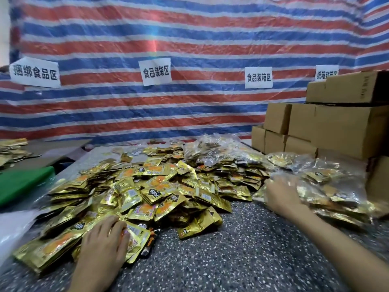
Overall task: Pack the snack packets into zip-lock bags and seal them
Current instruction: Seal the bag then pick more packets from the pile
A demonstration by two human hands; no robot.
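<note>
A big heap of gold snack packets (155,186) covers the middle of the speckled table (242,256). My left hand (105,239) lies flat on packets at the heap's near left edge, fingers spread. To the right, my right hand (282,194) reaches onto a filled clear zip-lock bag (328,192) of packets and touches its near left end; blur hides whether the fingers pinch it. More filled clear bags (212,148) lie behind the heap.
Stacked cardboard boxes (328,127) stand at the back right. A green sheet (21,184) and loose clear plastic (12,226) lie at the left. A striped tarp with paper signs (155,71) closes off the back.
</note>
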